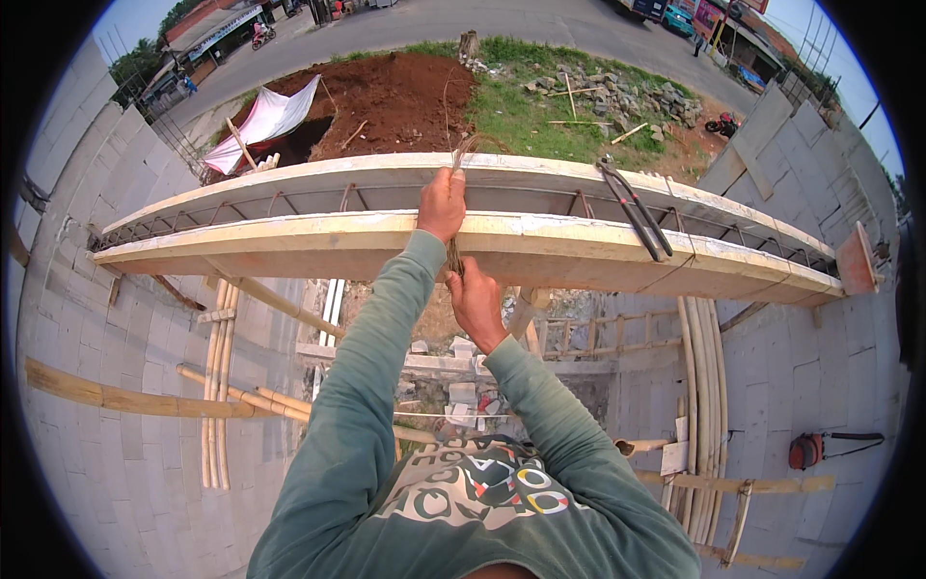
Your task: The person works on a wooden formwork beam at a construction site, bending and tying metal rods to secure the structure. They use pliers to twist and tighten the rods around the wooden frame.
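A bundle of thin brown wire [473,147] runs upright across the wooden formwork [318,232]. My left hand [442,205] is closed around the wire above the formwork's near board. Lower down, in front of that board, my right hand [475,301] grips the bundle's lower part. The wire's top end fans out in a loose loop over the far board. Between the two boards lies a rusty steel rebar cage [352,199]. A pair of pincers [635,210] with dark and red handles rests across both boards, right of my hands.
Grey block walls [116,338] rise on both sides. Bamboo poles [704,386] stand and cross below the formwork, with rubble [463,396] far beneath. Beyond lie a red soil heap [400,101], a white-and-red sheet [265,121], grass with stones, and a road [386,39].
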Demonstrator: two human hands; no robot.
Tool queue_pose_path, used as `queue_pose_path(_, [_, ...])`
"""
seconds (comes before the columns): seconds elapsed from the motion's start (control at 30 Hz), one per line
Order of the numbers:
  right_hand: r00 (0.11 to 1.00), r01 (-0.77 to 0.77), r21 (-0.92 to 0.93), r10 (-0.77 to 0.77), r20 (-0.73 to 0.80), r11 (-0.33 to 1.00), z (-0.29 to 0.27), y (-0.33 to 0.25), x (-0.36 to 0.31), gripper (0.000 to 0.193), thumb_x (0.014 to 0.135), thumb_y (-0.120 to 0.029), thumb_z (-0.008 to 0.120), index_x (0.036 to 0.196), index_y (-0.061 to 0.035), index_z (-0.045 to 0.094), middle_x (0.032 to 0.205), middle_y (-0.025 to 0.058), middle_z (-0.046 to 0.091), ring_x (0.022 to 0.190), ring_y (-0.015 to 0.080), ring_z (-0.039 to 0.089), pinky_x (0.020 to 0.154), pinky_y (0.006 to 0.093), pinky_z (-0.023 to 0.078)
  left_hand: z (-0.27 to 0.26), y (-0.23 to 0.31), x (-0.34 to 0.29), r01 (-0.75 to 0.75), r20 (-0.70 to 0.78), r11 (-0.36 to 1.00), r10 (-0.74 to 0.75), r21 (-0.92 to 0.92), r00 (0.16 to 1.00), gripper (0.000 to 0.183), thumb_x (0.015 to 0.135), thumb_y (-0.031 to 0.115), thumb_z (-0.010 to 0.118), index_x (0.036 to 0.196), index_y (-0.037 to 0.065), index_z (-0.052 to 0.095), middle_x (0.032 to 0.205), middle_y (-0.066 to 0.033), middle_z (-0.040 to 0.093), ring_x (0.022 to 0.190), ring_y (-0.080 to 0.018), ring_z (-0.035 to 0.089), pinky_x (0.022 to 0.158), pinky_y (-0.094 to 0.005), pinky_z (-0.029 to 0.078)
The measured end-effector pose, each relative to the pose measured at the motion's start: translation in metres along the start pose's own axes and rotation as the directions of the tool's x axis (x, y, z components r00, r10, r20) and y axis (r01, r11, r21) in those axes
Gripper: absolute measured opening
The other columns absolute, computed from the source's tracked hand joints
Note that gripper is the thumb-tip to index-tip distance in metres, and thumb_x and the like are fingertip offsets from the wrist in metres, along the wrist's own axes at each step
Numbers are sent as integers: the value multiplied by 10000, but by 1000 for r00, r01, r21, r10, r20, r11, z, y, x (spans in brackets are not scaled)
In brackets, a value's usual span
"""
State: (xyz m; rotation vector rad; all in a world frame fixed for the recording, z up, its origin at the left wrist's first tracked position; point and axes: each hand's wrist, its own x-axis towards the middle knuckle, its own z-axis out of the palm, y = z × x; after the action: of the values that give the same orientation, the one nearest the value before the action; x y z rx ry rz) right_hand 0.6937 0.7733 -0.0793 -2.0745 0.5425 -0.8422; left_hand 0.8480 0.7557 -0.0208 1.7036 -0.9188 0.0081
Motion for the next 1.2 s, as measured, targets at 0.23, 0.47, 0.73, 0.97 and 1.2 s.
queue_pose_path(0.23, [894, -442, 517, 411, 181, 734, 7, -20, -10, 178, 1001, -138, 568, 935, 27, 567, 703, 80, 650, 590, 142, 620, 533, 307, 502, 4, -6, -6, -65, -125, 995, 74, 77, 989, 304, 1009, 281, 514, 876, 8, 513, 700, -245, 604, 718, -487, 594, 619, -533, 431])
queue_pose_path(0.47, [873, -486, 500, 374, 312, 717, -7, -7, -1, 201, 1002, -160, 585, 1023, 39, 564, 828, 114, 670, 674, 123, 648, 560, 284, 512, -1, -14, -3, 63, -54, 986, -72, -153, 996, 304, 1026, 293, 507, 872, 31, 499, 574, -117, 564, 511, -267, 570, 497, -410, 428])
queue_pose_path(0.73, [991, 90, 197, -67, -120, 976, -56, -25, 67, 352, 949, -278, 669, 1075, 50, 650, 798, 97, 694, 655, 143, 648, 615, 318, 547, -6, -18, -5, 92, 27, 935, -89, -342, 996, 328, 1049, 308, 472, 880, 37, 545, 549, -23, 532, 463, -106, 506, 446, -303, 406])
queue_pose_path(0.97, [975, -223, 76, 222, 22, 972, -41, -29, 148, 319, 960, -262, 611, 874, 34, 692, 714, 75, 684, 627, 129, 625, 552, 311, 483, -10, -5, -11, -5, 127, 974, 34, -227, 991, 378, 1066, 313, 438, 827, 49, 562, 536, -10, 513, 448, -85, 493, 423, -266, 369])
queue_pose_path(1.2, [978, -142, 163, 164, -132, 976, -43, -17, 162, 321, 1014, -249, 536, 817, -11, 623, 703, 52, 647, 600, 129, 589, 579, 309, 484, -10, -3, -7, 56, 168, 976, -20, -209, 985, 370, 1058, 305, 453, 829, 37, 564, 517, -32, 539, 436, -113, 515, 429, -297, 389])
